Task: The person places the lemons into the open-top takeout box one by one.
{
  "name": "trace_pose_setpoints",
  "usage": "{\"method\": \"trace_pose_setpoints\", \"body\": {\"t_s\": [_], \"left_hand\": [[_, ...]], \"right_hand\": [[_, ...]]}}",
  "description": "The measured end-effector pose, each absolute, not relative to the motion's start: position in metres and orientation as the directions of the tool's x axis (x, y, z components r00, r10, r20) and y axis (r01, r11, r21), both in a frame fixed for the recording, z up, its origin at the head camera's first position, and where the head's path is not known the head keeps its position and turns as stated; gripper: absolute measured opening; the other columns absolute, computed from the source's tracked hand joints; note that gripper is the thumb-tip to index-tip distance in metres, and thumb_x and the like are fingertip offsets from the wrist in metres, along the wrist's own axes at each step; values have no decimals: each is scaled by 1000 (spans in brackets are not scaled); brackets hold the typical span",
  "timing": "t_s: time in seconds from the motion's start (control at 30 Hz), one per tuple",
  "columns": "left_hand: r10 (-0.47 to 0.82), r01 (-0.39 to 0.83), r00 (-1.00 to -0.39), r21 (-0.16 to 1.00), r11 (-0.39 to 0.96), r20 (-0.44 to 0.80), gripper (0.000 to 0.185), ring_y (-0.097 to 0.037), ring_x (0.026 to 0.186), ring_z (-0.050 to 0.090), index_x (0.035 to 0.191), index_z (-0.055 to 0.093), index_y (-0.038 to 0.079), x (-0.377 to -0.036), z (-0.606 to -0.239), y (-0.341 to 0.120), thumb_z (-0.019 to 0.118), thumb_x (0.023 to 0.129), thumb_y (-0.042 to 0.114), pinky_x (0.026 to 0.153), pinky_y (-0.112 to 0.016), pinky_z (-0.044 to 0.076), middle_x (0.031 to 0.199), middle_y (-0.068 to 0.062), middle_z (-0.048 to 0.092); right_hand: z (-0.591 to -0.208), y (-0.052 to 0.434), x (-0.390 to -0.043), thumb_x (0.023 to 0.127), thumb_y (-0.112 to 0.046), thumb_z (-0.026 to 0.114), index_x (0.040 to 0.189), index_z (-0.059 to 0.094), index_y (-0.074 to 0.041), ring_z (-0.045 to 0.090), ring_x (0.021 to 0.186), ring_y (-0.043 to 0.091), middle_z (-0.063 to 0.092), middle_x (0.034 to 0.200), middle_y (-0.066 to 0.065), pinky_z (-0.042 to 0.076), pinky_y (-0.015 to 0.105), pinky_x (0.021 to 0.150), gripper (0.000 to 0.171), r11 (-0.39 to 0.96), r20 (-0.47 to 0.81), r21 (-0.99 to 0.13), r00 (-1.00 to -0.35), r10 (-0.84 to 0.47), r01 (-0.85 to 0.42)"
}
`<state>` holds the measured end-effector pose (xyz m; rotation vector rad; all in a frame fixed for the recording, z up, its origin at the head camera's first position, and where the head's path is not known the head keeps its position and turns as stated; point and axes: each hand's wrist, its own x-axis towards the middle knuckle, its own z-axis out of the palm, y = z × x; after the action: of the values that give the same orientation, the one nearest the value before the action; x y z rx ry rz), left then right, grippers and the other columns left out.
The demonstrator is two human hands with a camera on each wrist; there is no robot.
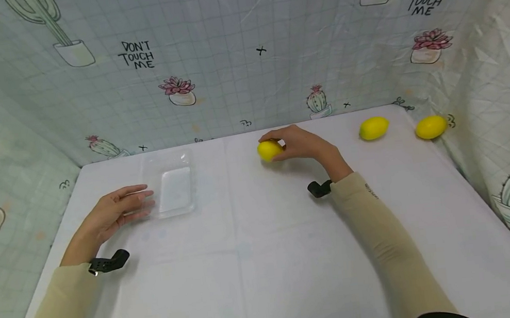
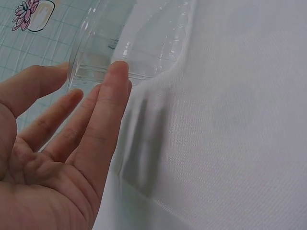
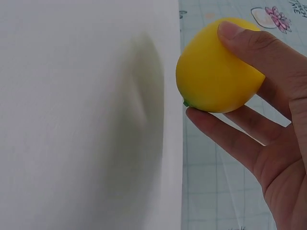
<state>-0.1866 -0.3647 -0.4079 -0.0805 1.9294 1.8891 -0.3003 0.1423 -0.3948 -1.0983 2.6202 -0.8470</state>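
Note:
My right hand (image 1: 297, 144) grips a yellow lemon (image 1: 269, 150) near the back middle of the white table (image 1: 266, 261). In the right wrist view the thumb and fingers (image 3: 249, 143) curl round the lemon (image 3: 216, 67), which is just above the cloth. My left hand (image 1: 122, 206) lies flat with straight fingers beside a clear plastic tray (image 1: 171, 186). In the left wrist view its fingertips (image 2: 117, 72) touch the rim of the tray (image 2: 139, 43), which holds nothing. Two more lemons lie at the back right, one (image 1: 373, 128) on the table and one (image 1: 431, 127) at its edge.
Cactus-print sheets (image 1: 234, 52) wall in the table at the back and both sides. A black wrist camera mount sits on each arm (image 1: 107, 262) (image 1: 319, 188).

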Motion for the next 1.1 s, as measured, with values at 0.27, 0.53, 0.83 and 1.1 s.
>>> {"method": "trace_pose_setpoints", "body": {"t_s": [0.27, 0.53, 0.83, 1.1], "left_hand": [[253, -336, -906, 940, 61, -340, 64, -13, 112, 70, 155, 25, -6, -188, -410, -364, 59, 104, 10, 90, -32, 61, 124, 6, 71], [253, -335, -907, 941, 54, -338, 64, -13, 113, 69, 155, 25, -7, -187, -410, -363, 60, 103, 8, 90, -33, 61, 125, 6, 71], [243, -341, -905, 937, 76, -349, 66, -11, 113, 69, 155, 25, -6, -187, -407, -364, 61, 103, 11, 90, -32, 61, 124, 6, 71], [255, -322, -907, 942, 89, -334, 67, -11, 114, 69, 156, 24, -8, -186, -406, -362, 61, 103, 10, 91, -33, 61, 124, 7, 71]], "right_hand": [[-394, 115, -304, 88, -21, 83, 137, 63, -13, 62, 113, 19, 65, 136, 3, 60, 33, 93, 54, 495, 99, -585, -662, -743, -642], [-386, 87, -302, 87, -21, 84, 138, 64, -13, 62, 117, 18, 64, 139, 2, 59, 30, 94, 56, 458, 129, -601, -645, -754, -655], [-377, 58, -298, 87, -20, 83, 143, 60, -11, 62, 118, 18, 59, 145, 4, 59, 27, 92, 61, 414, 165, -605, -616, -771, -680], [-368, 35, -294, 87, -21, 83, 144, 59, -12, 62, 118, 15, 61, 144, 3, 58, 21, 91, 62, 347, 215, -641, -595, -775, -684]]}}
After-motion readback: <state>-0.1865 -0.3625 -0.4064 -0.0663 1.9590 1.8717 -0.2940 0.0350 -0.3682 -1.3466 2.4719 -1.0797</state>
